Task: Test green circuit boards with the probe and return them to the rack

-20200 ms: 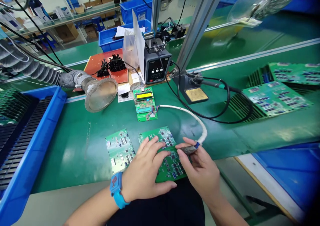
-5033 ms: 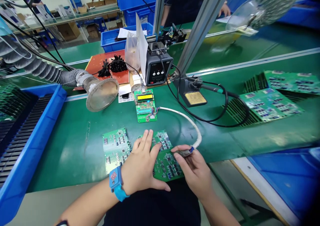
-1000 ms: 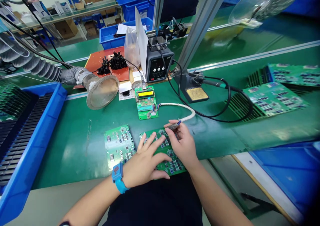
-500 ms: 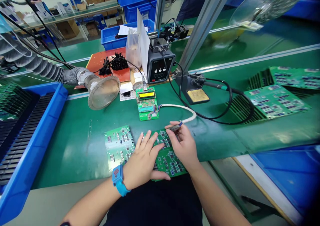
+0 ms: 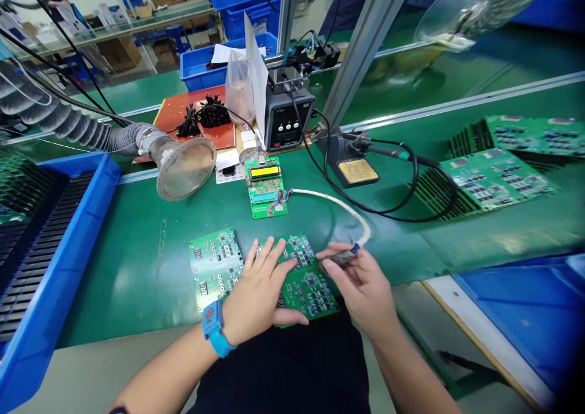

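My left hand [image 5: 259,292] lies flat with fingers spread on a green circuit board [image 5: 307,286] at the table's near edge. My right hand [image 5: 363,286] is closed on a small connector probe [image 5: 343,256] at the end of a white braided cable [image 5: 336,203], just past the board's right edge. The cable runs back to a small green tester board with a yellow display [image 5: 265,186]. A second green circuit board [image 5: 214,266] lies left of my left hand.
A fume extractor hose with a funnel mouth [image 5: 183,167] hangs at left. A soldering station [image 5: 287,118] and iron stand [image 5: 354,170] sit behind. Stacks of green boards [image 5: 498,179] lie at right. A blue bin [image 5: 46,261] with black slotted racks stands at left.
My right hand has drawn the probe back from the board's far end to its right edge, and the cable loop has swung out to the right. My left hand stays on the board.
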Tool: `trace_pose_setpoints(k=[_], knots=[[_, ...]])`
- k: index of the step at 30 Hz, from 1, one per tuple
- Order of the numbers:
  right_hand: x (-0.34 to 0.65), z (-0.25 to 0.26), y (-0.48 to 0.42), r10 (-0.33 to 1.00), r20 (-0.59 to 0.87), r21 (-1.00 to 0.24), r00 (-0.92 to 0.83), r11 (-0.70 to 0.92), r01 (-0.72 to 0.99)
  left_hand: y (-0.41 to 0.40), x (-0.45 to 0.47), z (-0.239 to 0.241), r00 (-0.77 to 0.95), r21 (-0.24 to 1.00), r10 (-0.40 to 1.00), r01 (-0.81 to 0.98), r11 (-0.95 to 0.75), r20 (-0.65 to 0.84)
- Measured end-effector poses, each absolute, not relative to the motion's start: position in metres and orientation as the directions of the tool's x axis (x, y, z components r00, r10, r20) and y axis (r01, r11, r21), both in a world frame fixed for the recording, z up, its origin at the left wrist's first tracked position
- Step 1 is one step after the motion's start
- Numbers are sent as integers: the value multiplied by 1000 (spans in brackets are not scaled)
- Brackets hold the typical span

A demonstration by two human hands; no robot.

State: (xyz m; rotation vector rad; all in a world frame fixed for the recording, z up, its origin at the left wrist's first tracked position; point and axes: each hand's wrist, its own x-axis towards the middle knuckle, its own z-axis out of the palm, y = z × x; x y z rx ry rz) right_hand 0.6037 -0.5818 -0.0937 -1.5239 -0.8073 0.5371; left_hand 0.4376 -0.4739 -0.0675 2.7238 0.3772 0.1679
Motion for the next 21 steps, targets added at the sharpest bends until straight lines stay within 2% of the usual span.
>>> trace_pose_setpoints(k=[15,21], knots=[[599,-107,-599,787,139,-965,602,-27,259,-474,437,-70,951,431,299,239,-870,74],[598,-110,-598,757,139,-975,638,-9,223,-474,437,-70,952,434,299,242,-868,66]])
